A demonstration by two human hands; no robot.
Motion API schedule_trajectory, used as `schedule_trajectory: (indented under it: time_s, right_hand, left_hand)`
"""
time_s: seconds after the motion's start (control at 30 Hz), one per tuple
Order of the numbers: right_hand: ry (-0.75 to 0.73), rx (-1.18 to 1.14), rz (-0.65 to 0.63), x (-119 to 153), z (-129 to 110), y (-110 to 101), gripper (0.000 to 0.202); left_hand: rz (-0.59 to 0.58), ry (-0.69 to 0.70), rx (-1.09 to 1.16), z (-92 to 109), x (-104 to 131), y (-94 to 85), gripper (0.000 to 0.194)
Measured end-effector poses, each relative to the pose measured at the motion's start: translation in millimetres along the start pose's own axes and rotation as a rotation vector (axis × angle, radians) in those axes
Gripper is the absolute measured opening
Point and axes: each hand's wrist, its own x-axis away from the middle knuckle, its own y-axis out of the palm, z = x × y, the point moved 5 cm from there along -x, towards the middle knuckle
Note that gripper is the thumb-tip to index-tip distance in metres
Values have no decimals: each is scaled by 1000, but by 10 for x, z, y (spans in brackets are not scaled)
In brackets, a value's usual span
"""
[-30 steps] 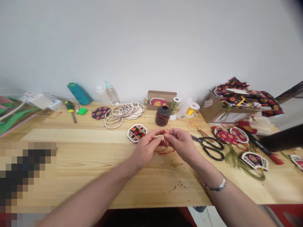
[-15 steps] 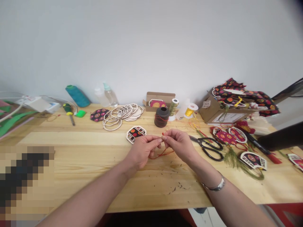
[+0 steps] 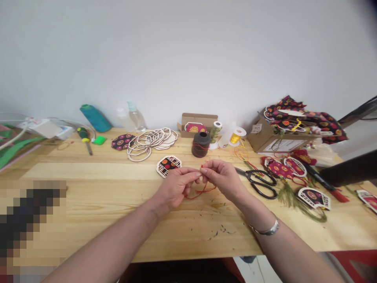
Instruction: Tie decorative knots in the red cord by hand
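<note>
My left hand (image 3: 179,184) and my right hand (image 3: 219,177) meet over the middle of the table, both closed in a pinch, fingertips nearly touching. Between them they hold a thin red cord (image 3: 201,192), whose loose part loops down below the fingers onto the wood; a small bit pokes up over the right fingertips. Just behind my left hand lies an octagonal wooden-framed ornament (image 3: 168,166) with dark patterned fabric, partly covered by the hand. A black spool (image 3: 201,144) wound with red thread stands beyond my fingers. Black-handled scissors (image 3: 262,184) rest right of my right hand.
Wooden frames (image 3: 151,143) are piled at the back left, near a screwdriver (image 3: 85,139) and a teal thread cone (image 3: 96,118). A yellow spool (image 3: 236,137) stands at the back. To the right are a fabric-filled carton (image 3: 282,142), a fan-shaped ornament (image 3: 313,197) and a black post (image 3: 347,167).
Both hands keep their pinch on the red cord, with only slight finger movement. The whole view has shifted very slightly.
</note>
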Motion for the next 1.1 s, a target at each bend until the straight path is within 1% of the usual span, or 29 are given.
schedule_trajectory:
  time_s: [0.07,0.17,0.27,0.37,0.47,0.57,0.67,0.77,0.83,0.9,0.93,0.97,1.0,1.07,1.1]
  right_hand:
    - [-78,117,8,5,-41,-27,15]
    - [-199,405,33,34,-116,-68,16]
    - [-241,711,80,79,-166,-85,17]
    - [-303,899,138,144,-217,-48,20]
    - [-459,1017,172,230,-258,60,20]
    - [-686,1216,184,333,-253,220,20]
    - [-882,1428,110,425,-185,398,20]
    - [-984,1545,-35,491,-125,532,19]
    - [-1044,1503,-166,533,-133,585,20]
    - [-1081,1299,-274,556,-197,579,18]
    - [-1075,1143,-286,545,-247,541,18]
    - [-1037,972,-233,506,-303,466,17]
    - [-968,805,-115,440,-349,354,14]
    - [-734,554,176,274,-338,89,11]
    - [-601,421,249,195,-285,-13,9]
  left_hand:
    - [29,27,2,15,-11,-20,18]
    - [94,43,25,28,-34,-65,19]
    - [135,57,55,45,-48,-89,21]
    - [158,67,78,54,-45,-97,21]
    - [151,65,104,40,-36,-101,21]
    - [126,45,135,13,-42,-108,21]
    - [100,1,166,-8,-62,-105,22]
    - [119,-25,199,-9,-71,-107,22]
    - [143,-20,220,-1,-63,-107,21]
    - [134,-29,241,0,-49,-89,20]
    - [120,-41,250,-3,-41,-76,20]
    - [107,-49,253,-4,-34,-65,19]
    - [104,-52,247,-6,-28,-59,19]
    - [112,-53,211,-10,-22,-61,19]
    - [113,-48,186,-11,-22,-62,19]
